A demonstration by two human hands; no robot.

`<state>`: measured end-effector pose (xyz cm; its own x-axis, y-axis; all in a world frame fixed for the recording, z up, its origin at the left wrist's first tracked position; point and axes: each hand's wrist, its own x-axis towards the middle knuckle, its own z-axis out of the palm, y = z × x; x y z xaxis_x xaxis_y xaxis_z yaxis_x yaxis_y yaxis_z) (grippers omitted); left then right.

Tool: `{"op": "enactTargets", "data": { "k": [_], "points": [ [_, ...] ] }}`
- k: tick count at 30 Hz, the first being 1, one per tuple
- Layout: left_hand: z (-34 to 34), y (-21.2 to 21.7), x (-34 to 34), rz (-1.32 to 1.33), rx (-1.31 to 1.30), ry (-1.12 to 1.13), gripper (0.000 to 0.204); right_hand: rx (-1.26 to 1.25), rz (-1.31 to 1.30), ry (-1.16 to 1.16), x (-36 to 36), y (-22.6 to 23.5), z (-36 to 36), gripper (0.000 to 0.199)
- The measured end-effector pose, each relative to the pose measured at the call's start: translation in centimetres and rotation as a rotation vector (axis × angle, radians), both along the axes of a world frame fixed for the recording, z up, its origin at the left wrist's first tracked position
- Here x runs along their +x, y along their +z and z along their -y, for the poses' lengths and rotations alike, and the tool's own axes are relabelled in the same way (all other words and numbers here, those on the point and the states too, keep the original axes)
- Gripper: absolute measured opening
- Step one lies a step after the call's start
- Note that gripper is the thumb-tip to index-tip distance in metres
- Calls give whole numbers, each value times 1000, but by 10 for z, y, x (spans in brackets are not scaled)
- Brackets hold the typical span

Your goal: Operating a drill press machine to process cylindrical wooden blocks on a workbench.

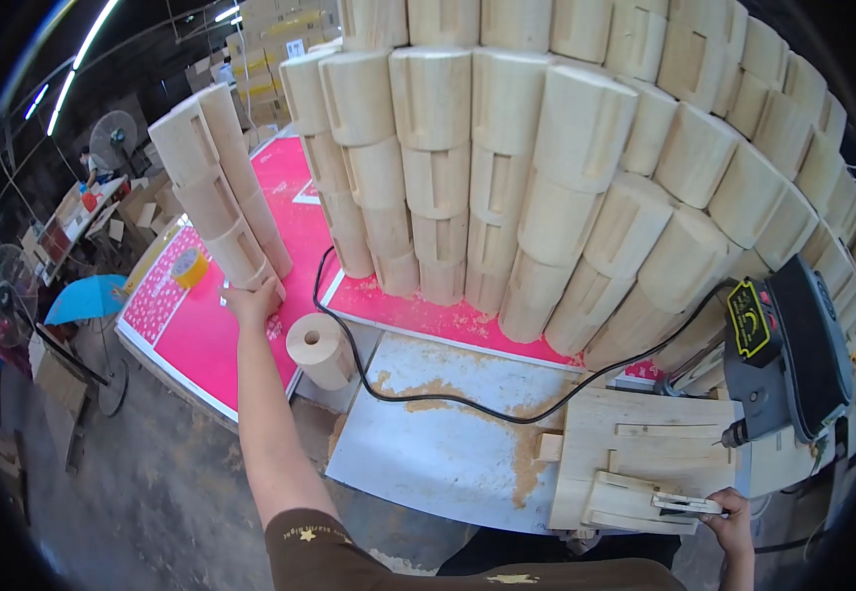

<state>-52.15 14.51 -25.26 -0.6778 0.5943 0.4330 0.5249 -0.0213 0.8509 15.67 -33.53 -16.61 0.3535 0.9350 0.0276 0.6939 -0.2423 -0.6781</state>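
Most of the notched wooden blocks [566, 167] already stand stacked behind the wooden jig [635, 463]. Far left of the jig, the left hand [254, 298] grips the base of a leaning block column [216, 187]. The right hand [728, 512] clamps the jig's toggle lever [689, 505] (one block [318, 348] lies loose between).

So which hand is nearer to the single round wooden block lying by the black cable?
Left. The left hand reaches the base of a leaning block stack, just up-left of the round block. The right hand is far off at the wooden jig.
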Motion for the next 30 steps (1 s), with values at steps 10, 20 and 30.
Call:
{"op": "enactTargets", "data": {
  "k": [10, 20, 30],
  "points": [
    [9, 287, 199, -234, 643, -378, 58, 42, -6, 2, 2, -1, 1, 24],
    [-92, 361, 244, -271, 78, -328, 101, 27, -42, 3, 3, 2, 5, 27],
    [-98, 350, 246, -207, 196, -179, 88, 58, -68, 22, 7, -5, 9, 28]
  ]
}}
